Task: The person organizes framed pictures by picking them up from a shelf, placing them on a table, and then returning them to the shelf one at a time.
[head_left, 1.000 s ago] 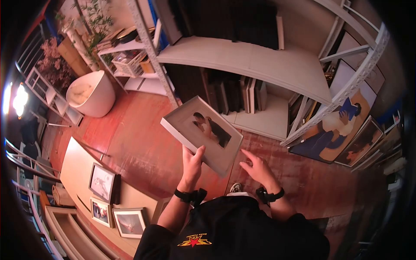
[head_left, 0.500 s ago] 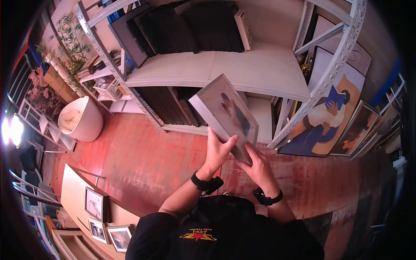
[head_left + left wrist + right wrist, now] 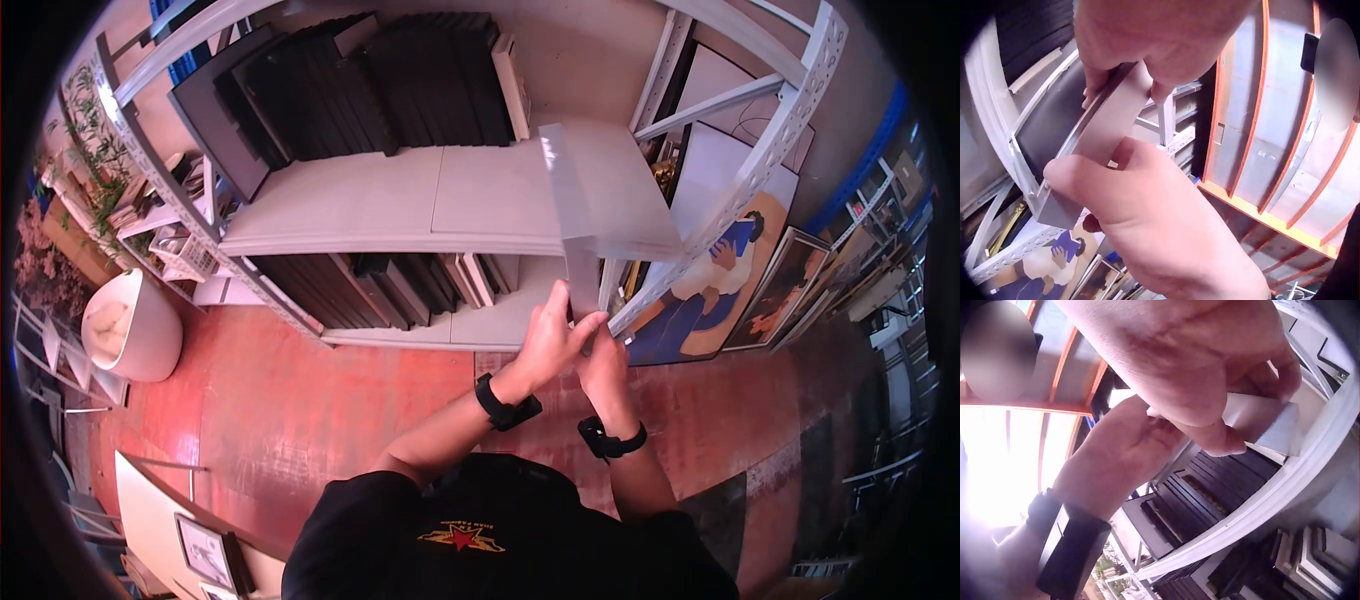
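Observation:
A white-edged picture frame (image 3: 574,225) stands edge-on in front of the shelf rack in the head view, its picture turned out of sight. My left hand (image 3: 550,342) grips its near end, fingers and thumb across the edge. Close beside it, my right hand (image 3: 603,372) holds the same end. The left wrist view shows the frame's pale side (image 3: 1107,128), with the left hand (image 3: 1160,37) above and the right hand (image 3: 1154,212) below. In the right wrist view the right hand (image 3: 1210,369) has its fingers bent round the frame (image 3: 1260,419).
Dark frames (image 3: 385,90) stand in a row on the upper shelf board (image 3: 350,205). Several more (image 3: 400,285) lean on the lower board. A large painting (image 3: 690,290) leans at the right by the rack's post. A table (image 3: 150,500) with framed pictures stands lower left.
The frame has turned from showing its picture to edge-on and moved right, toward the shelves. My right hand, free at first, has taken hold of it. The view has shifted nearer the rack.

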Demonstrator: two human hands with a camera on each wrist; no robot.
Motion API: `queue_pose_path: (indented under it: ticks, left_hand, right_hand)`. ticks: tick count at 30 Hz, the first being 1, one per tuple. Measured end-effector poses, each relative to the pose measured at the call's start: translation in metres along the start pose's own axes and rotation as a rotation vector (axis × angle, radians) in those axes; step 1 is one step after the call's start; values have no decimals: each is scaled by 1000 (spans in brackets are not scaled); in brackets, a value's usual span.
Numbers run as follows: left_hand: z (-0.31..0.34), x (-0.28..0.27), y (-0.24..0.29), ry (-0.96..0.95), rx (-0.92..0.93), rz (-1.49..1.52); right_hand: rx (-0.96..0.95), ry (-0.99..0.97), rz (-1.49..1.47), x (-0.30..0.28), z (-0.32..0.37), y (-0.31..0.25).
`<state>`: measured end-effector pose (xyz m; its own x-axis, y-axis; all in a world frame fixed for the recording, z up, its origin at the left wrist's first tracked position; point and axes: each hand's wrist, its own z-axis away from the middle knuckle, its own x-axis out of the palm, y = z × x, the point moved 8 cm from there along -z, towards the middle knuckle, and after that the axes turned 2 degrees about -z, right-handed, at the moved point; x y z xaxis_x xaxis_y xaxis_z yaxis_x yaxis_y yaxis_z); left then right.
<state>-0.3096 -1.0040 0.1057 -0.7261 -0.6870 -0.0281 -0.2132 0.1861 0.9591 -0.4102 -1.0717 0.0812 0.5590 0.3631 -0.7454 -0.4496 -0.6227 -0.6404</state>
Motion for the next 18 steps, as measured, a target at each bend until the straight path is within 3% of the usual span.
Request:
queue_pose_path:
  ticks: [2, 6, 7, 9, 10, 12, 15, 17, 18]
  left_hand:
    - [-21, -4, 10, 1, 251, -103]
    - [-65, -15, 24, -123, 347, -340]
    - [-77, -17, 18, -239, 251, -319]
    - [-89, -29, 20, -263, 273, -281]
    - [-93, -35, 23, -276, 290, -245]
    - [-94, -54, 8, -362, 188, -225]
    - [-86, -91, -26, -321, 174, -278]
    - [-81, -121, -52, -286, -13, -236]
    - [-78, -132, -60, -286, -15, -240]
  right_hand:
    - [-36, 49, -43, 5, -18, -7]
    - [42, 171, -200, 31, -62, 9]
    - [-1, 239, -246, 33, -72, 8]
    - [-79, 396, -398, 32, -92, -4]
    - [-76, 403, -393, 28, -102, -10]
    - [111, 218, -278, 31, -124, -12]
    - [108, 257, -265, 40, -170, 11]
    - [107, 317, -161, 42, -202, 19]
    - [109, 316, -165, 44, -219, 21]
